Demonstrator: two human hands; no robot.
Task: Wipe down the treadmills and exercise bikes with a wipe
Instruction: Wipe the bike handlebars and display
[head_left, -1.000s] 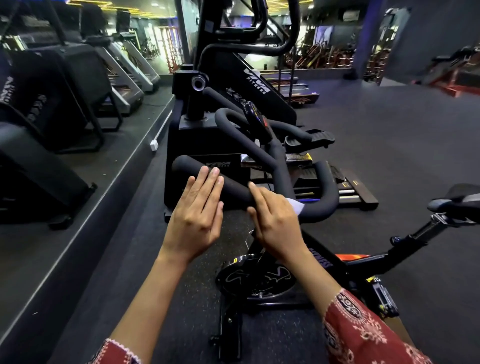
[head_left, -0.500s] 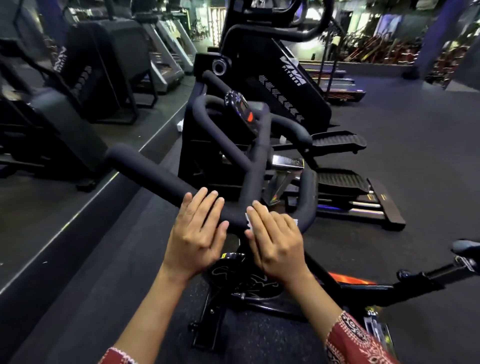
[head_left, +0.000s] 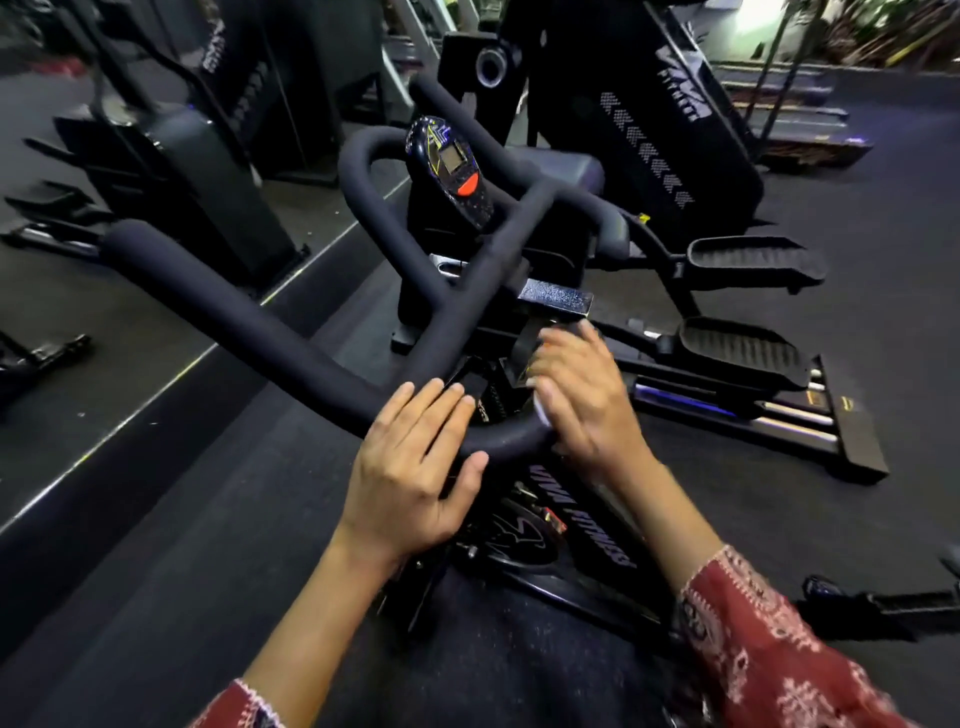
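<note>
looking down over an exercise bike (head_left: 587, 540), straight onto its black foam handlebar (head_left: 249, 322). laid flat across the near bend of the bar with the left hand (head_left: 410, 467): fingers (head_left: 436, 402) straight and pressed together, tips just over the far side, thumb tucked against the near side. just right of those fingertips, draped over the bar's right curve with the right hand (head_left: 582, 395), smeared by motion blur; cannot tell whether spread, pressed together or pinching. peeking out white from under that palm, against the foam, the wipe (head_left: 540, 411). beyond the fingertips of both hands, up the middle, a small console (head_left: 454, 171), grey-screened and orange-buttoned. farther out past the right fingers, black elliptical pedals (head_left: 743, 353) over a dark floor (head_left: 857, 260). back behind the right wrist, a red patterned sleeve (head_left: 769, 639).
</note>
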